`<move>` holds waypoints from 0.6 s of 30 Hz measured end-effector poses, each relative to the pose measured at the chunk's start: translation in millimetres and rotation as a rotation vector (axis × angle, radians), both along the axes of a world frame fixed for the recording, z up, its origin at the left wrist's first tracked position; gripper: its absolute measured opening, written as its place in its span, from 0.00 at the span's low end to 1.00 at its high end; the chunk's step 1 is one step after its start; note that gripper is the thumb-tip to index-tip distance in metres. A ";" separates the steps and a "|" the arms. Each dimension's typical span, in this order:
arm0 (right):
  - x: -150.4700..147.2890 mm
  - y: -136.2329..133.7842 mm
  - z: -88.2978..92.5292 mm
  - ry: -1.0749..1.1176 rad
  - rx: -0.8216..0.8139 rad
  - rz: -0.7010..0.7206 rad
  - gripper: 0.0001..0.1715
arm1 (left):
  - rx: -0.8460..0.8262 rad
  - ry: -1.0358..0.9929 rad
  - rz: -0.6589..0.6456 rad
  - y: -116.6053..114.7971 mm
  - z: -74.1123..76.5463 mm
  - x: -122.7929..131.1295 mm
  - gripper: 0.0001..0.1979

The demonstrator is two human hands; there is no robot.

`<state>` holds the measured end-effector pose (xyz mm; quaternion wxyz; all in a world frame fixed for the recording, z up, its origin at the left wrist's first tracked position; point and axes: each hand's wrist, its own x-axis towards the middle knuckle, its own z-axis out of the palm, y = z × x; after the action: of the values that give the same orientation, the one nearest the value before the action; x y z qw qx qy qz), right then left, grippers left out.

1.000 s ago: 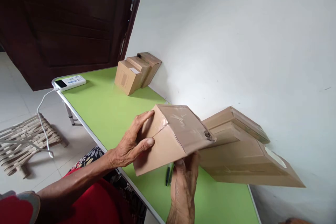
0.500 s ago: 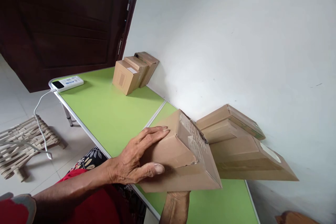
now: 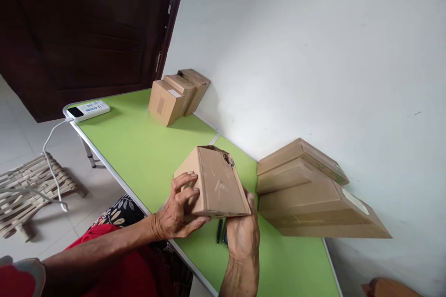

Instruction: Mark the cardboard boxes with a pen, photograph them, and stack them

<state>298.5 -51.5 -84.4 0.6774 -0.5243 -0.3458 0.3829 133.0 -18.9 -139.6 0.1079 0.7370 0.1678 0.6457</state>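
Note:
Between my hands, above the green table (image 3: 139, 148), I hold a brown cardboard box (image 3: 223, 183) at a tilt. One of its upper corners is torn, with crumpled tape there. My left hand (image 3: 183, 209) grips the near left side, fingertips on the side face and thumb along the bottom edge. My right hand (image 3: 244, 234) supports the lower right corner, partly hidden behind the box. Beneath the box, a thin black pen-like item (image 3: 219, 231) lies on the table beside another dark object, mostly covered by my hand.
Two larger cardboard boxes (image 3: 303, 204) stand against the white wall at right. Three smaller boxes (image 3: 166, 102) sit in a row at the far end. A white power bank (image 3: 88, 110) with a cable lies at the left corner. A woven stool (image 3: 38, 190) stands on the floor.
The box has been turned and moved left, so a different face shows. My right hand has come up from underneath to its right corner. The dark items below are now visible.

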 end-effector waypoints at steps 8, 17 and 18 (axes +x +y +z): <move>-14.3 -35.4 17.8 -0.137 -0.061 -0.100 0.40 | -0.235 -0.017 -0.133 -10.0 32.9 -20.3 0.30; -28.8 -66.8 -6.6 -0.014 -0.159 -0.258 0.45 | -0.795 0.030 -0.389 20.7 84.3 -34.2 0.26; -31.8 -71.0 -13.2 -0.050 -0.162 -0.268 0.45 | -0.814 0.005 -0.415 16.2 86.7 -33.7 0.23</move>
<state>266.6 -122.5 -97.5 0.6692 -0.6280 -0.2574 0.3025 99.3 -2.7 -52.9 0.5156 0.6541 0.2571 0.4901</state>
